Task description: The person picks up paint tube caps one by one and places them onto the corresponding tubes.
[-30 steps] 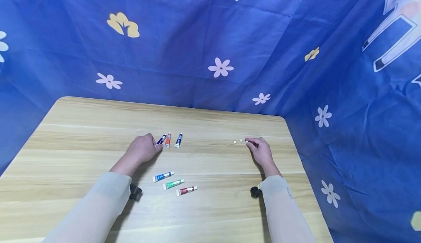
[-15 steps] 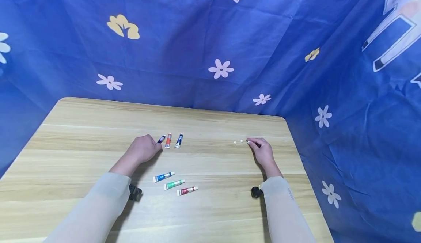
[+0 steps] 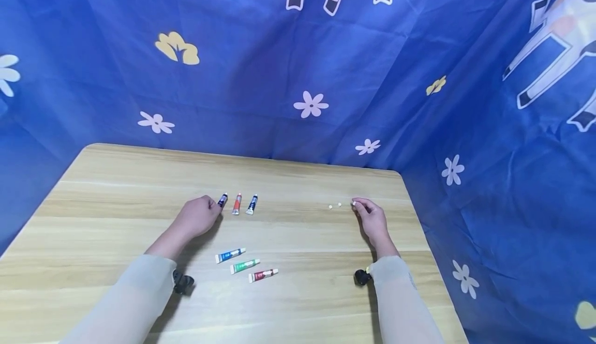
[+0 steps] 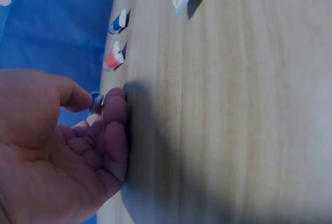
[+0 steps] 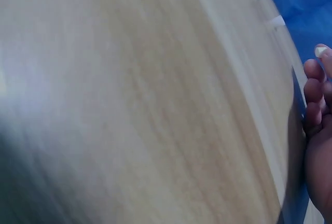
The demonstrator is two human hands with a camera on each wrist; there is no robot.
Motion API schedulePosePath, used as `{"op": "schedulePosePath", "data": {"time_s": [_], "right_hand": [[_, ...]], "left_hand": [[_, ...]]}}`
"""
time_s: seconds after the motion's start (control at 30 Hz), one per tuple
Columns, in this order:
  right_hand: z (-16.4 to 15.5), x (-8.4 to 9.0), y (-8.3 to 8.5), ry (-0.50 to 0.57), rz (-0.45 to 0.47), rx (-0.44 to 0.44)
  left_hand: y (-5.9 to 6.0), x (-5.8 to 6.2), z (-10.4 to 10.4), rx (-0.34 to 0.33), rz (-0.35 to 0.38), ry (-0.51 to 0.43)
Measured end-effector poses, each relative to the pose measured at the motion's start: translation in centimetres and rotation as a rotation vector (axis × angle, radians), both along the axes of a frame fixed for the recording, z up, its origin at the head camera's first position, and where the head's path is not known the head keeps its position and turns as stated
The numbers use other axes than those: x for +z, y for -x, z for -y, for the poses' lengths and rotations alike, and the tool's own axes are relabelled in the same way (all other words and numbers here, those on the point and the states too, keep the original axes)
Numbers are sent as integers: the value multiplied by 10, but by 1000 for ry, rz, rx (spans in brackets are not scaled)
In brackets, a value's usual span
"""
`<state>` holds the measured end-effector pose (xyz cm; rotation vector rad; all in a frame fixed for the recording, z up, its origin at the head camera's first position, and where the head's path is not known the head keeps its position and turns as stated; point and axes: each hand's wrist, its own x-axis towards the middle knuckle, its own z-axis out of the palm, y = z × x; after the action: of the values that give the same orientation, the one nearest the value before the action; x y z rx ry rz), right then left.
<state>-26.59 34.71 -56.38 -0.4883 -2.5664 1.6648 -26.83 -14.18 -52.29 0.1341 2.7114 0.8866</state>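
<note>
In the head view my left hand [image 3: 198, 217] pinches the lower end of a dark purple paint tube [image 3: 223, 199] between thumb and fingers. The left wrist view shows that tube [image 4: 96, 102] mostly hidden behind the fingers. Beside it lie an orange paint tube [image 3: 237, 204] and a navy paint tube [image 3: 252, 205], side by side. Over on the right, my right hand [image 3: 374, 223] pinches a small white cap [image 3: 354, 203] with thumb and forefinger. Two more white caps, a nearer one [image 3: 339, 204] and a farther one [image 3: 330, 207], lie left of its fingertips.
Closer to me, a blue paint tube [image 3: 230, 255], a green paint tube [image 3: 244, 266] and a crimson paint tube [image 3: 263, 275] lie in a slanting row on the wooden table [image 3: 316, 302]. A blue patterned curtain [image 3: 261, 75] hangs behind the table and along its right side.
My left hand has drawn the purple tube leftward, widening its gap from the orange one. My right hand has shifted its cap slightly right, away from the other two. The head view has tilted slightly.
</note>
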Motion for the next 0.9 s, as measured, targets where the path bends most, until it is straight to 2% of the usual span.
{"op": "schedulePosePath", "data": {"time_s": [0.17, 0.27, 0.43, 0.6, 0.73, 0.9], "right_hand": [[1, 0, -2, 227, -23, -66], [2, 1, -8, 363, -65, -104], [5, 3, -20, 684, -150, -167], [10, 10, -28, 961, -175, -226], [16, 17, -34, 1105, -184, -228], [24, 21, -46, 1237, -182, -196]], "left_hand": [[-12, 2, 5, 41, 24, -89], [-19, 3, 6, 55, -1, -95], [-32, 8, 8, 75, -37, -121], [-48, 14, 11, 95, -53, -155], [-59, 13, 12, 114, -52, -178], [-72, 7, 10, 167, -6, -270]]}}
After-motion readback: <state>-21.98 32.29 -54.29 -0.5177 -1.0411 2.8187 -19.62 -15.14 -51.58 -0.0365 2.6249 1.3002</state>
